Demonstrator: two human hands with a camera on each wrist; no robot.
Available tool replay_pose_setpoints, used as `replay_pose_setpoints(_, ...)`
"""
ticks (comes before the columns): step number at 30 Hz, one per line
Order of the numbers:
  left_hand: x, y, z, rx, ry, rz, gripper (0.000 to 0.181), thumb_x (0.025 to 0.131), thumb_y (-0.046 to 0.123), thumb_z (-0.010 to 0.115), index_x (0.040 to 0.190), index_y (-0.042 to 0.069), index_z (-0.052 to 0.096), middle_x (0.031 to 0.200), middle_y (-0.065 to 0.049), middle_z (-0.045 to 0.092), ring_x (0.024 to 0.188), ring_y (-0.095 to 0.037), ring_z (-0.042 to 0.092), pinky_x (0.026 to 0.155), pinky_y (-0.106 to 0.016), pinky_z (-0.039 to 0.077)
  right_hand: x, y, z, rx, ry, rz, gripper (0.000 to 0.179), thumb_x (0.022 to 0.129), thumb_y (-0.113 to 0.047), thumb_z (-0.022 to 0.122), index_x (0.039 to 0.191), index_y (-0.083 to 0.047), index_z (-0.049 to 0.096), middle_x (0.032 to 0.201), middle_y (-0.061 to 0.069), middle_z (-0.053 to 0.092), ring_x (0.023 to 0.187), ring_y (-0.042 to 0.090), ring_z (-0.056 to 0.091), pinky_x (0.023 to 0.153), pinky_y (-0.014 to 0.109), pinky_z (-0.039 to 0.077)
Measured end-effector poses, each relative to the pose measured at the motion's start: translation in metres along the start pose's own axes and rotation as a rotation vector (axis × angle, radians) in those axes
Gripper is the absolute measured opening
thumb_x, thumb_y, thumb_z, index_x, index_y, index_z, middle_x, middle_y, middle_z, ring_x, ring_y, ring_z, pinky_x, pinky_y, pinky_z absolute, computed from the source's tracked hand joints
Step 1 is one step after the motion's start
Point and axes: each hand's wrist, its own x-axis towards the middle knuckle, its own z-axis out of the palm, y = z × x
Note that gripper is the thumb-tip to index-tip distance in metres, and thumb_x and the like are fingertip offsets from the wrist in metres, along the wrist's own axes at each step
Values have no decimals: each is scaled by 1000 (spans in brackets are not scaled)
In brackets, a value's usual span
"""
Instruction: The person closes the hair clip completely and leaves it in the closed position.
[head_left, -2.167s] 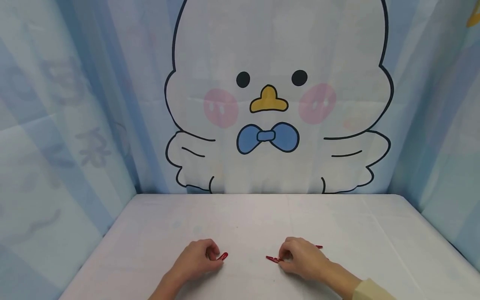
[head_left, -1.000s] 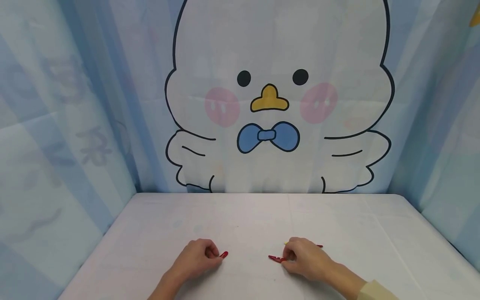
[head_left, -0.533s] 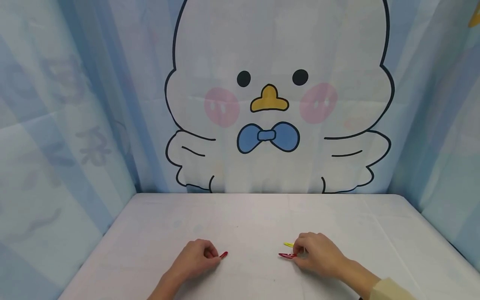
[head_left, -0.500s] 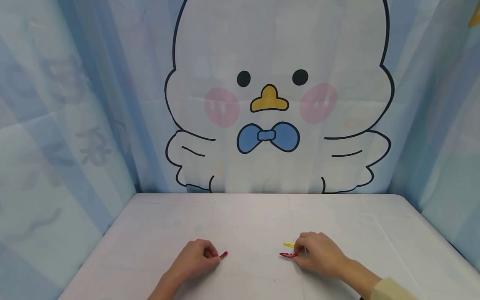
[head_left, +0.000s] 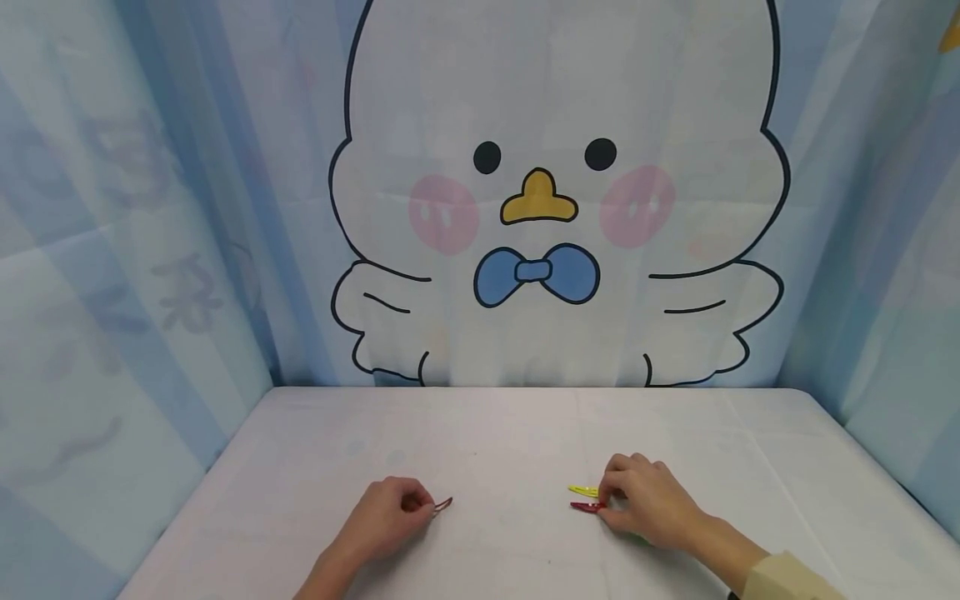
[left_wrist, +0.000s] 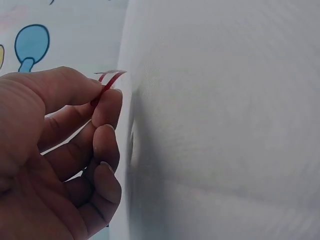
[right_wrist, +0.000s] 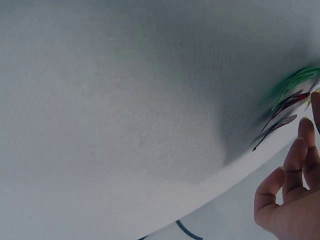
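Observation:
My left hand (head_left: 386, 521) pinches a slim red snap hair clip (head_left: 443, 504) between thumb and index finger, just above the tabletop. Seen from the left wrist, this clip (left_wrist: 111, 82) has its arms spread apart, and the other fingers are curled below. Over at the right, my right hand (head_left: 652, 504) pinches the end of a second red hair clip (head_left: 585, 507), close over the table. A yellow hair clip (head_left: 583, 491) lies right behind that one, its far end hidden by the fingers. In the right wrist view, a green hair clip (right_wrist: 297, 79) lies alongside the red one.
A white-covered table (head_left: 510, 433) carries everything. Behind it hangs a curtain (head_left: 555, 100) printed with a white bird and blue bow tie. A dark, slim clip-like shape (right_wrist: 280, 125) lies by the fingers in the right wrist view.
My right hand has moved right and slightly back with its red clip, bringing it beside the yellow one, which has come into view. My left hand stays nearly in place; its clip now shows spread arms.

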Motion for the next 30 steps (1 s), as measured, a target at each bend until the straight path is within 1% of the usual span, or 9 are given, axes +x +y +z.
replay_pose_setpoints(6,-1,3,1,-44,4,22,5,90,15,74,90,10,72,79,4,62,73,-14,55,68,-33,49,0,1,0,-3,-17,48,23,78,-24,86,75,-33,65,90,-16,51,83,12,43,72,39,36)
replay_pose_setpoints(12,-3,5,2,-166,2,66,4,91,14,73,93,10,73,80,4,64,74,-16,56,66,-31,49,0,0,0,4,-34,65,23,78,-26,86,75,-33,65,92,-16,51,84,12,44,73,39,37)
replay_pose_setpoints(16,-6,9,0,-226,-13,77,7,92,16,73,94,9,73,79,4,65,73,-16,56,63,-31,48,-1,1,-2,15,-13,28,19,79,-30,85,78,-33,67,91,-16,52,83,9,46,71,38,38)
replay_pose_setpoints(19,-7,11,-1,-253,-21,87,9,93,18,72,94,9,73,80,3,66,74,-16,57,64,-31,48,0,2,-5,45,14,2,16,79,-32,85,82,-30,68,91,-17,55,80,7,51,70,37,42)
replay_pose_setpoints(22,-7,13,-2,-284,-34,99,10,94,20,72,96,10,73,82,3,67,77,-17,58,66,-32,49,1,2,-8,90,21,15,17,80,-31,85,88,-28,70,93,-17,58,80,7,53,72,35,46)
replay_pose_setpoints(26,-8,16,-3,-336,-56,129,12,95,21,71,99,9,73,85,1,68,79,-19,59,68,-33,48,3,-1,-12,155,32,24,24,81,-28,85,99,-22,72,97,-14,63,82,10,54,73,32,49)
replay_pose_setpoints(30,-8,20,-2,-383,-73,160,13,96,20,70,100,8,73,86,0,68,79,-19,58,68,-32,47,3,-6,-13,213,95,-47,25,82,-21,84,103,-16,71,99,-8,66,83,12,57,72,30,50)
